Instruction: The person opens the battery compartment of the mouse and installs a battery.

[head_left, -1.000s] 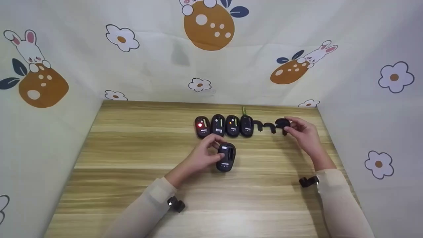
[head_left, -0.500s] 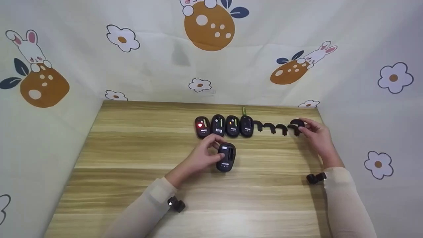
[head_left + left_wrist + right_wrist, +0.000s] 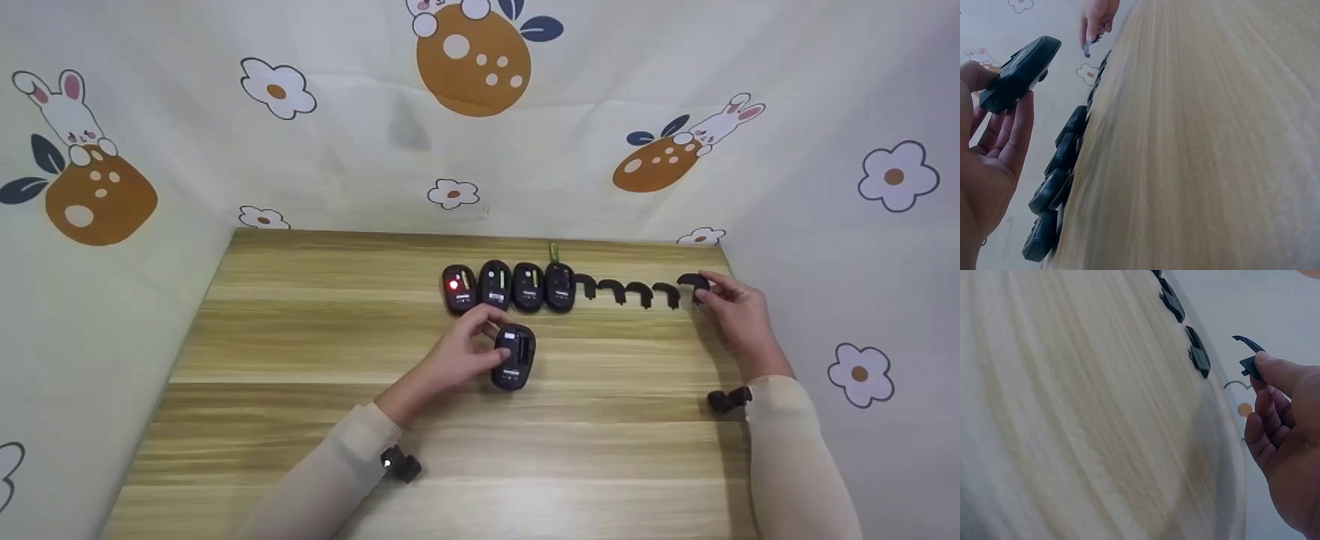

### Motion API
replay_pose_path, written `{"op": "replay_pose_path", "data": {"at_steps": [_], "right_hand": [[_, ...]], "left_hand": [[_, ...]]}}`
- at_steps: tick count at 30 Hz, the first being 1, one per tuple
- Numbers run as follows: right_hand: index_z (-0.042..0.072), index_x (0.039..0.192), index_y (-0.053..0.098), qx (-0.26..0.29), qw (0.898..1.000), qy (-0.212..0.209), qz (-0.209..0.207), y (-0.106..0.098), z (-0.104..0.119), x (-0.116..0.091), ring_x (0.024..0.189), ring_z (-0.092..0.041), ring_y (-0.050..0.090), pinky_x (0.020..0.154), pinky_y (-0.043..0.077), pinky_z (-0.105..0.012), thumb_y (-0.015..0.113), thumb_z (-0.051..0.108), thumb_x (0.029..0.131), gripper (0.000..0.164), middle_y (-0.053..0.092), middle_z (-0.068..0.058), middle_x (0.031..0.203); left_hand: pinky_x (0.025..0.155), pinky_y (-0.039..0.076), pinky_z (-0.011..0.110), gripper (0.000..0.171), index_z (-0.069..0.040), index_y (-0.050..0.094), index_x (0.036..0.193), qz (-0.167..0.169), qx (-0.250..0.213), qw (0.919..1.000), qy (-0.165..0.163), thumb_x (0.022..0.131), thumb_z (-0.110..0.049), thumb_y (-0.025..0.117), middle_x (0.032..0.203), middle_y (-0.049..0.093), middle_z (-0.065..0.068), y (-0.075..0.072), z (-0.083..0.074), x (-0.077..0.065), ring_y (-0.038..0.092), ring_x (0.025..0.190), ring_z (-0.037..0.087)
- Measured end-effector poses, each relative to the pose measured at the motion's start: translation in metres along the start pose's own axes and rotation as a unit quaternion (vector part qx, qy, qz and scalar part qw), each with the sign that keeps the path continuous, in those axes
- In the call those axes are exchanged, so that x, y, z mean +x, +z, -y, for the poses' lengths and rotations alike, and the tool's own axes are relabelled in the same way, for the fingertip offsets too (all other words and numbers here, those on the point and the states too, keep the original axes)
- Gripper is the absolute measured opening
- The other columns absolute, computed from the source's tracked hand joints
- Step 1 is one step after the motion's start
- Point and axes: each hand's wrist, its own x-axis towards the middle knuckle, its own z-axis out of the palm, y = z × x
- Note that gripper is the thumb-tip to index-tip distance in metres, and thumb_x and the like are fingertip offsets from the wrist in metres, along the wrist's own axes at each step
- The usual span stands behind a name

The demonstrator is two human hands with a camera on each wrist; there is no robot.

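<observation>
My left hand [image 3: 450, 356] grips a black computer mouse [image 3: 516, 373] above the table, its underside facing up and a dark open battery slot showing. In the left wrist view, thumb and fingers hold this mouse [image 3: 1023, 73] by its edges. Over at the far right, my right hand [image 3: 739, 316] pinches a curved black battery cover [image 3: 691, 280] between thumb and fingers. The right wrist view shows that cover [image 3: 1250, 367] raised off the table, past the end of a row of similar covers [image 3: 640, 291].
Several black mice [image 3: 495, 287] lie underside up in a row near the back edge, some with batteries showing. One glows red [image 3: 454, 285]. A green stick-shaped battery [image 3: 553, 252] juts out behind the rightmost mouse [image 3: 560, 289]. Printed cloth walls [image 3: 360, 150] enclose the wooden table [image 3: 315, 322].
My right hand has moved right along the row of covers, carrying its cover, so more of the row shows. The left hand and its mouse have stayed put.
</observation>
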Motion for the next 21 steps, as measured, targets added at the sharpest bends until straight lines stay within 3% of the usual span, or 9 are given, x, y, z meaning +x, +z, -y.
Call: {"op": "replay_pose_path", "data": {"at_steps": [6,12,21], "right_hand": [[-0.002,0.147,0.067,0.014,1.000,0.017,-0.001,-0.004,-0.013,0.006,0.076,-0.011,0.063,0.061,0.052,-0.018,0.078,0.011,0.105,0.046,0.069,-0.001,0.093],[-0.002,0.143,0.070,-0.011,1.000,0.015,0.003,-0.005,-0.022,0.013,0.073,-0.008,0.057,0.058,0.047,-0.018,0.079,0.011,0.104,0.043,0.067,0.006,0.088],[-0.003,0.144,0.069,-0.039,0.999,0.010,0.018,-0.005,-0.023,0.018,0.073,-0.005,0.054,0.060,0.046,-0.017,0.077,0.008,0.104,0.042,0.065,-0.001,0.093]], "left_hand": [[0.105,0.054,0.064,0.042,-0.004,0.068,0.130,0.001,-0.013,0.9999,0.003,0.091,0.003,0.080,0.126,0.067,0.009,0.001,0.000,0.000,0.068,0.107,0.027],[0.096,0.060,0.060,0.042,-0.005,0.068,0.130,0.002,-0.017,0.9998,-0.002,0.091,0.003,0.080,0.127,0.066,0.008,0.001,-0.001,0.000,0.068,0.107,0.026],[0.094,0.061,0.057,0.042,-0.008,0.068,0.130,0.003,-0.011,0.9999,0.001,0.091,0.001,0.081,0.128,0.066,0.007,0.000,0.001,0.000,0.067,0.107,0.026]]}}
